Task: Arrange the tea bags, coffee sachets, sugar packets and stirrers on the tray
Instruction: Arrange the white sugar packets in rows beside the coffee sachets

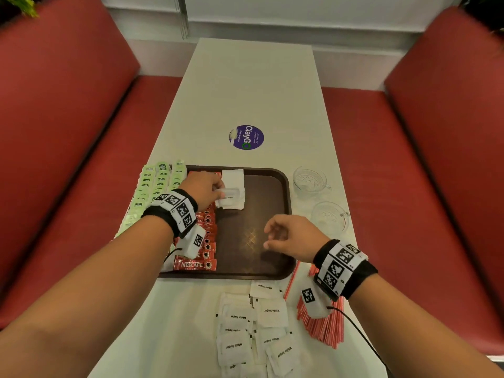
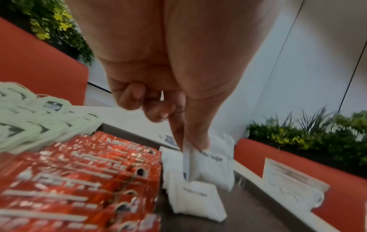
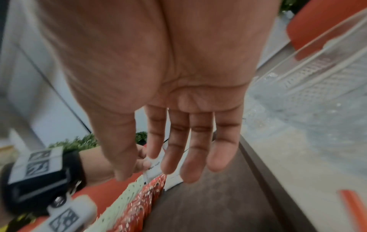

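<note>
Progress sits near the middle, by the look of it. Green tea bags (image 1: 152, 192) lie in overlapping rows along the left edge of the brown tray (image 1: 272, 186), with red Nescafé coffee sachets (image 1: 203, 241) in a column beside them. A few white sugar packets (image 1: 233, 192) start a third column at the far end. Most sugar packets (image 1: 256, 328) lie loose on the table before the tray, and the red stirrers (image 1: 327, 323) wait at the right, untouched. The left hand (image 1: 203, 188) pinches one sugar packet (image 2: 190, 163) between thumb and fingertip, lowering it onto that column. The right hand (image 1: 289, 236) hovers above the bare tray floor, fingers relaxed and holding nothing.
</note>
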